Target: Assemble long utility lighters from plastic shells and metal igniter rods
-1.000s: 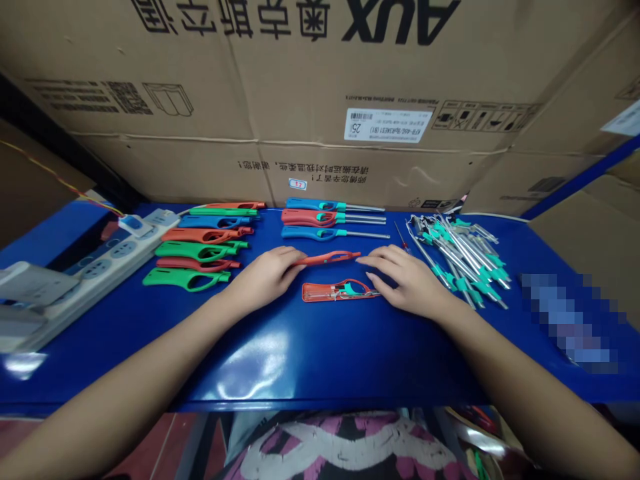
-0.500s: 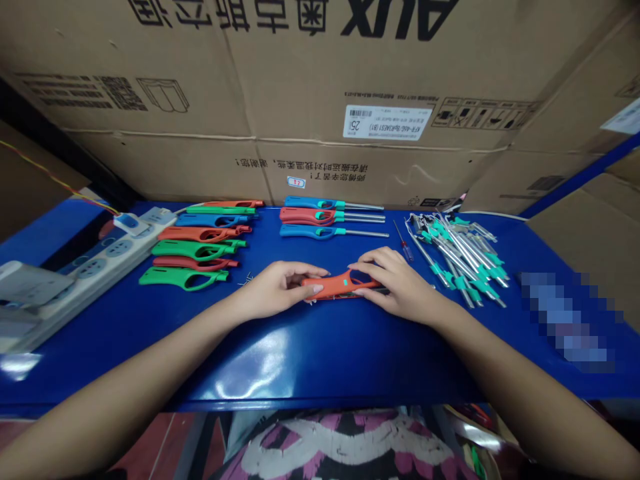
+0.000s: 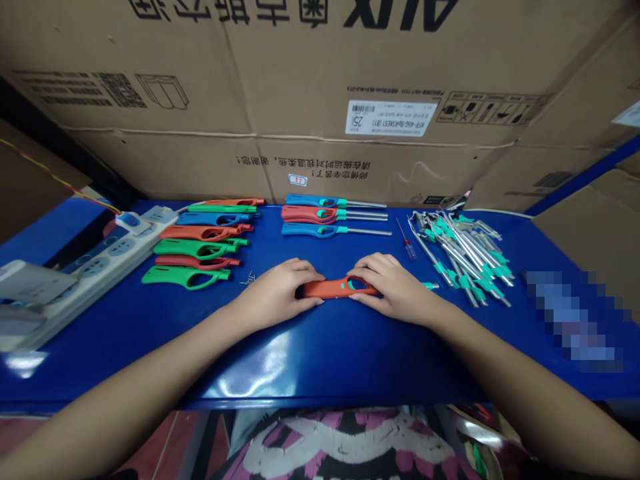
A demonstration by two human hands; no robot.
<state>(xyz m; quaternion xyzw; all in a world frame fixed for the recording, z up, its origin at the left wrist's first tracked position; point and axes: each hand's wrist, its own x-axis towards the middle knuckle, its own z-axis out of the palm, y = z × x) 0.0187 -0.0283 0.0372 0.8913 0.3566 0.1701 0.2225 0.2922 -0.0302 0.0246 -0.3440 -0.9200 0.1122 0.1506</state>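
Note:
An orange long-nosed lighter [image 3: 330, 288] lies level between my hands at the middle of the blue table. Its left end is gripped by my left hand [image 3: 283, 290], thumb in front and fingers behind. My right hand [image 3: 393, 287] closes around the trigger-loop end, where a little turquoise shows through the loop. Past the right hand a turquoise and metal end [image 3: 430, 285] pokes out. Small screws [image 3: 250, 278] are scattered left of my left hand. Behind lie several lighters with metal nozzles, among them a red lighter [image 3: 305, 214].
Several coloured handle shells [image 3: 193, 249] are lined up at left beside a white power strip [image 3: 105, 267]. To the right lie a small screwdriver [image 3: 407, 241] and a pile of metal nozzles [image 3: 460, 260] with turquoise parts. A large cardboard box [image 3: 300, 100] stands along the back.
The lighter has rolled slightly so its face shows flatter, and its lower seam looks more closed. My left fingers have shifted toward its end. The view has moved a little.

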